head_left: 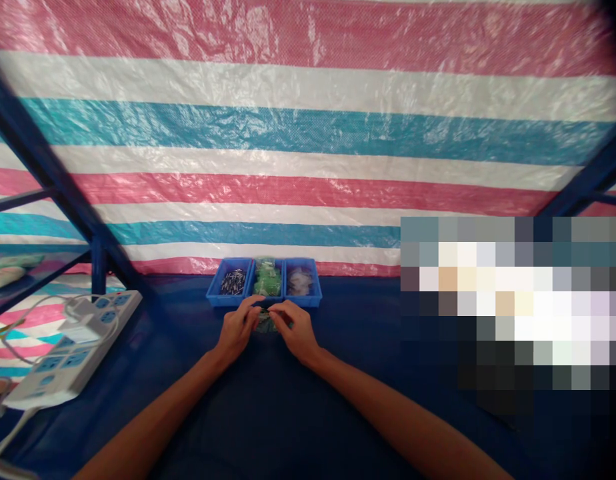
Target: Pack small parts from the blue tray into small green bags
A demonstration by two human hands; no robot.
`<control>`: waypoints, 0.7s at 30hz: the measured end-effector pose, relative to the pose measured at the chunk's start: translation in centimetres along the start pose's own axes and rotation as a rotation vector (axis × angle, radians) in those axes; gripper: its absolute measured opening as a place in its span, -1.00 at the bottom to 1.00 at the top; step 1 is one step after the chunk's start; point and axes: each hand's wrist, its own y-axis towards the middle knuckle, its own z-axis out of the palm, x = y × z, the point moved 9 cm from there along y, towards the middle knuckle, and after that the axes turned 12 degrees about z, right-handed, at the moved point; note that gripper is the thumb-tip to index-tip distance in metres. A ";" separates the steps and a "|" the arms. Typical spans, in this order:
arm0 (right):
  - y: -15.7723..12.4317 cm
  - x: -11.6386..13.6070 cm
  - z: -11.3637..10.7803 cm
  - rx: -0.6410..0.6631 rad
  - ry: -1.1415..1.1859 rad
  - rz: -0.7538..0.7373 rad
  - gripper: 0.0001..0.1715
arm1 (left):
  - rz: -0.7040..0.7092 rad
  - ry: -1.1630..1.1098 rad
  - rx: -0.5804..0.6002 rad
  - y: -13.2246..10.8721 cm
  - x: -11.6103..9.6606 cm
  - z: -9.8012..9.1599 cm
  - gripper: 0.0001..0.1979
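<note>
My left hand (237, 328) and my right hand (297, 328) meet low in the middle of the view, over a dark blue table cover (188, 400). Between them is a small green circuit board (265, 325), partly hidden by my fingers. Both hands seem to pinch it, though its details are too small to make out. Just beyond my fingertips stand blue plastic bins (264, 283) in a row: dark metal pins (233, 282) fill the left one, green parts (267, 279) the middle one, and clear bags (299, 281) the right one.
A white power strip (71, 348) with a plugged-in adapter and cables lies at the left. Blue metal frame bars (48, 160) rise on both sides, before a striped tarp (288, 133). A pixelated patch (513, 307) hides the right side.
</note>
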 end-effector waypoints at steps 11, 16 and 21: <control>0.0 0.1 -0.1 -0.014 0.000 -0.005 -0.78 | 0.042 -0.001 -0.026 0.2 -0.6 -0.2 -0.69; 0.1 0.1 -0.2 -0.020 -0.008 0.000 -0.79 | 0.053 0.002 -0.071 0.2 -1.0 -0.6 -0.70; 0.0 0.2 -0.2 -0.018 -0.011 0.009 -0.79 | 0.038 -0.016 -0.058 0.1 -1.0 -0.5 -0.71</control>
